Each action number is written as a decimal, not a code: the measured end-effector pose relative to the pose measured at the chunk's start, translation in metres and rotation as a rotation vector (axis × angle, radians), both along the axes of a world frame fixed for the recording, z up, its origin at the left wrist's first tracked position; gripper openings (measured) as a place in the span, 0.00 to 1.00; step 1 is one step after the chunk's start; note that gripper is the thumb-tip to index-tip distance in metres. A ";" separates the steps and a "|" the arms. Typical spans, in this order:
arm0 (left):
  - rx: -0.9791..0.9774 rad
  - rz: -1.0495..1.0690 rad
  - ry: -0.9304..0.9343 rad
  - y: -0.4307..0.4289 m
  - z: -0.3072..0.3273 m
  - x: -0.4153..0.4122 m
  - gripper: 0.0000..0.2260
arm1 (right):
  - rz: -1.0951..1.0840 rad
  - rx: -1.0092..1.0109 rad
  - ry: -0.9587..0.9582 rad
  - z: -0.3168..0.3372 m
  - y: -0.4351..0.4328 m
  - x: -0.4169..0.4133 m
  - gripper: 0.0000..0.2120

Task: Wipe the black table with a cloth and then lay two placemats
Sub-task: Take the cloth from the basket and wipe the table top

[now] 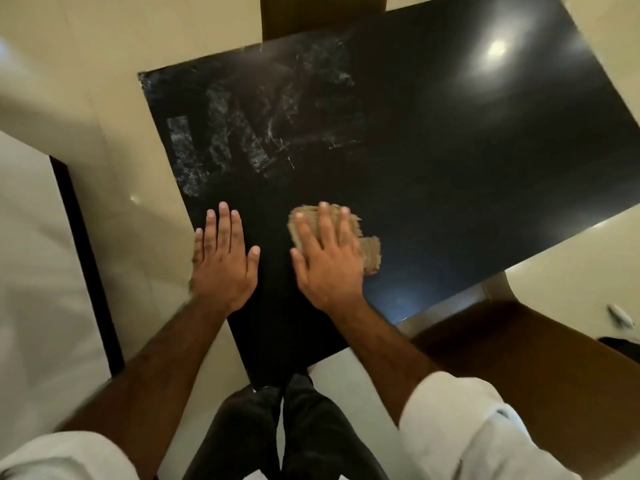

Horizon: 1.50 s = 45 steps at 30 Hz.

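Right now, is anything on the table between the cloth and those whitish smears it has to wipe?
Nothing visible. The cloth lies flat under the right hand, and bare black table runs from it to the smears. The left hand rests beside it.

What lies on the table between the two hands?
Nothing: in the head view, only bare black table separates the left hand from the right hand.

My right hand (327, 258) covers most of the tan cloth (370, 252), so I see only its frayed edges. The bench (450, 150) is cut off by the picture's upper and right edges. At the right edge, a small pale object (621, 316) on the floor is too blurred for me to identify.
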<state>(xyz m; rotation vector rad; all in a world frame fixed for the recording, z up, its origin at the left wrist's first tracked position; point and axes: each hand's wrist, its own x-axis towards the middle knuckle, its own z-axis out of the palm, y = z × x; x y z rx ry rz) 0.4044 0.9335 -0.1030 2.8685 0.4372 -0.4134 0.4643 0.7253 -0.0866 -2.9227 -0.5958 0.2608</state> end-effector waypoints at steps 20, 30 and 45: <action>-0.156 -0.136 -0.052 0.044 -0.006 -0.014 0.39 | 0.089 -0.013 0.002 0.003 0.085 0.002 0.32; -0.411 -0.219 -0.152 0.080 -0.006 -0.015 0.37 | -0.406 -0.060 -0.093 -0.010 0.098 0.085 0.32; -0.280 -0.165 -0.250 0.136 0.020 0.016 0.36 | -0.340 0.531 0.210 0.042 0.189 0.034 0.28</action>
